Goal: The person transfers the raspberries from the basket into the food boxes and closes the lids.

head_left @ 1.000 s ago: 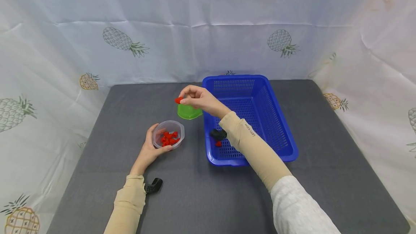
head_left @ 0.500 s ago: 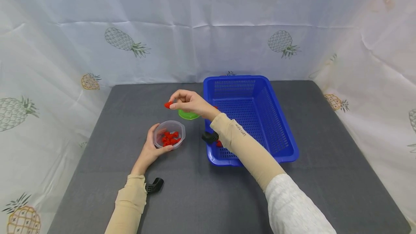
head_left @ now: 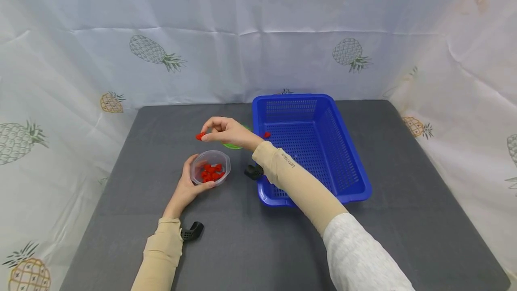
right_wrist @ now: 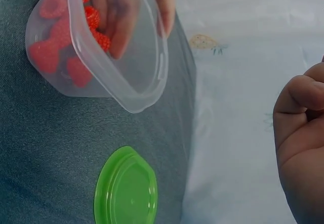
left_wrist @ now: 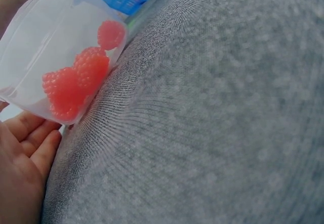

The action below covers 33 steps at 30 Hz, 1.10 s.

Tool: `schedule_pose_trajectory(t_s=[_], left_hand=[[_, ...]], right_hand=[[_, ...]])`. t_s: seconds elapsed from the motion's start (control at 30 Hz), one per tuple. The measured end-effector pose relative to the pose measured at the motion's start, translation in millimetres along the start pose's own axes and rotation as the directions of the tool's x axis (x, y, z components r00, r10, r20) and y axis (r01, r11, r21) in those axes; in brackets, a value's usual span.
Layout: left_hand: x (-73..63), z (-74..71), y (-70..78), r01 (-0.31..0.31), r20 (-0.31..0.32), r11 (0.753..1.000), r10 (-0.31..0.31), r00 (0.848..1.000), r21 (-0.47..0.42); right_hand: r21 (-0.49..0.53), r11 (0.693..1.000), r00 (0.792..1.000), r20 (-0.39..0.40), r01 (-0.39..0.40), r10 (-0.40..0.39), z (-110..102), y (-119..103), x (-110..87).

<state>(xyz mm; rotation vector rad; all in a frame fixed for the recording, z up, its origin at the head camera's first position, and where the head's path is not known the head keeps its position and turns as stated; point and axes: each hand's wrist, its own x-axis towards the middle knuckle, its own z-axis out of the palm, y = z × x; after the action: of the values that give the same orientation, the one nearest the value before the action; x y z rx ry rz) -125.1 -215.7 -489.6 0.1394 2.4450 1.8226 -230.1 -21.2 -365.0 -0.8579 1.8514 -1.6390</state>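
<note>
Between thumb and index finger of the right hand [head_left: 226, 133] we see a single red raspberry [head_left: 200, 136] held in a narrow pinch, just beyond the far rim of the clear tub [head_left: 218, 155] and not touching it. Over the last second this hand has travelled leftward and toward us, from above the green lid [right_wrist: 129, 193] to a place close to the tub; we judge that this nearly completes the carrying of the berry, though it has not yet joined the others. The fingers of the left hand [head_left: 187, 188] curl round the tub's left and near sides, thumb in front, and neither hand nor tub has noticeably shifted, so we take the tub to be well steadied. Inside it sits a small heap of raspberries [head_left: 212, 173], gathered at the bottom. The lid lies just beyond the tub and to its right, now mostly hidden behind the right hand in the head view. Further right of the tub stands the blue basket [head_left: 296, 136], where the arm's shift has uncovered another berry [head_left: 267, 134] by the left wall; the forearm hides the near left corner. The grey worktop [head_left: 404, 192] stretches out all round the tub.
</note>
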Motion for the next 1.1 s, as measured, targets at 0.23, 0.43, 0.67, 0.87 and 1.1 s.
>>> schedule_pose_trajectory(t_s=[0.23,0.43,0.67,0.87,1.1], left_hand=[[0.3,0.1,-2.4,0.003,0.015,1.0,-0.003,1.0,-0.009],[-4.3,-0.7,10.2,0.01,0.019,1.0,-0.01,1.0,-0.022],[-1.0,-2.9,0.8,0.019,-0.001,1.0,-0.019,1.0,0.019],[-1.0,-2.7,-1.3,0.013,0.0,1.0,-0.013,1.0,0.028],[-0.3,-2.6,-0.8,0.029,-0.008,0.997,-0.029,1.0,0.071]], right_hand=[[-0.127,0.992,0.998,0.053,-0.011,0.018,5,13,12.0],[-0.192,0.98,0.992,0.111,-0.044,0.066,11,23,17.2],[-0.308,0.949,0.978,0.172,-0.06,0.118,20,30,21.6],[-0.4,0.915,0.977,0.166,-0.057,0.133,22,35,24.6],[-0.555,0.832,0.975,0.179,-0.014,0.135,21,35,25.8]])
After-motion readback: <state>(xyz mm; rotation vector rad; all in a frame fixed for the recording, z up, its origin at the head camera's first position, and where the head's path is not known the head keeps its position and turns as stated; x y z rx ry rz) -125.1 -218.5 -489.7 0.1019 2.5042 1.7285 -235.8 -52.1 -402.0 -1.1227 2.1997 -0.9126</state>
